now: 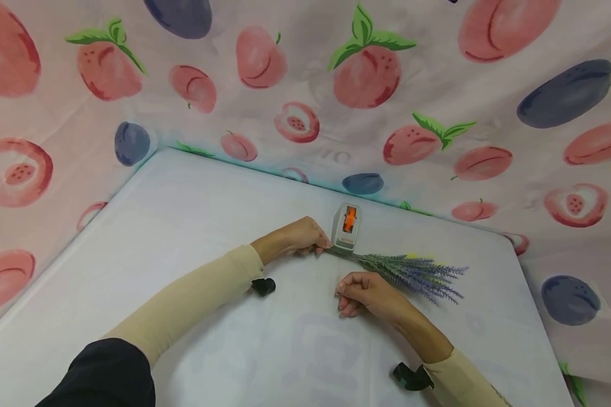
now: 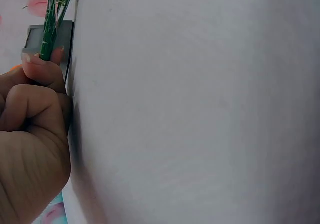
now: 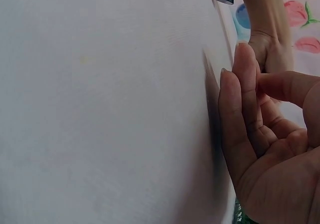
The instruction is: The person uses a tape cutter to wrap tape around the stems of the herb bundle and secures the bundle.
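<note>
A bunch of artificial lavender point(image 1: 417, 271) with purple tips and green stems lies across the white table, its flower heads towards the right. My left hand point(image 1: 301, 236) pinches the stem ends between thumb and fingertips; in the left wrist view the green stems point(image 2: 49, 34) stick out past the thumb. Just beyond the stems sits a grey tape dispenser point(image 1: 346, 226) with an orange wheel. My right hand point(image 1: 371, 294) hovers in front of the lavender, fingers loosely bent. Seen from the right wrist, its fingers point(image 3: 231, 109) are fairly straight and nothing shows between them and the thumb.
The table point(image 1: 224, 192) has a white cover. Behind it and along its sides hangs a pink fabric point(image 1: 305, 73) printed with peaches and dark blue fruit. A small yellow patch point(image 1: 412, 256) shows behind the lavender. Black wrist cameras point(image 1: 263, 286) sit at both sleeves.
</note>
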`<state>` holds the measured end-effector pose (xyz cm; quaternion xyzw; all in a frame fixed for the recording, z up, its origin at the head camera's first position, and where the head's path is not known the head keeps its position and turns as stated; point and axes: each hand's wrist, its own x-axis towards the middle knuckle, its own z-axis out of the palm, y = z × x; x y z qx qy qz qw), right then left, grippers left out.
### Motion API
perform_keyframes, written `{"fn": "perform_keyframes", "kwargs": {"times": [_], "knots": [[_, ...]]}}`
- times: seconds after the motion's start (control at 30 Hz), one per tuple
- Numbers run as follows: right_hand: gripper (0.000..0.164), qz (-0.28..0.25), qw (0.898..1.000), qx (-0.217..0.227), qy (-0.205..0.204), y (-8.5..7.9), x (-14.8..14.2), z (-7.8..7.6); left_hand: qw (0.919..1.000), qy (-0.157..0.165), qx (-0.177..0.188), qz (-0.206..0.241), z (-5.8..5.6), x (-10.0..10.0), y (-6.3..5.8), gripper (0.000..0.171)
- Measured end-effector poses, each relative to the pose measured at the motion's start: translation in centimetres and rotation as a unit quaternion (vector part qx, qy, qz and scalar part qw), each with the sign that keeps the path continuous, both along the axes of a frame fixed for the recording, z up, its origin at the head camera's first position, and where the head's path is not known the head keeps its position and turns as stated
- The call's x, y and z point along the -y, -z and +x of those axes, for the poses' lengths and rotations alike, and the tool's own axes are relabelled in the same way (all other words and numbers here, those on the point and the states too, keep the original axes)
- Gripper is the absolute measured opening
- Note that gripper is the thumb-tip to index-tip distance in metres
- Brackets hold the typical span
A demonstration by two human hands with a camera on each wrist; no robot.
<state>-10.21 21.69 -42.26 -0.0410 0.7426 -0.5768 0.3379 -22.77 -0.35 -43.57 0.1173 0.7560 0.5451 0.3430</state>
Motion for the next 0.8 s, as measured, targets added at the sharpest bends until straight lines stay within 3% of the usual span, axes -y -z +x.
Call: {"fn": "perform_keyframes", "kwargs": {"times": [0.4,0.8], "knots": [[0.031,0.007,1.000,-0.012,-0.010,-0.7,-0.6,0.1,0.9976,0.050,-0.045,0.016,1.0,0.5,0.3,0.017],[0.031,-0.015,0.999,-0.014,-0.035,-1.2,-0.7,0.2,0.9918,0.104,-0.063,0.039,1.8,0.5,0.0,0.028]]}}
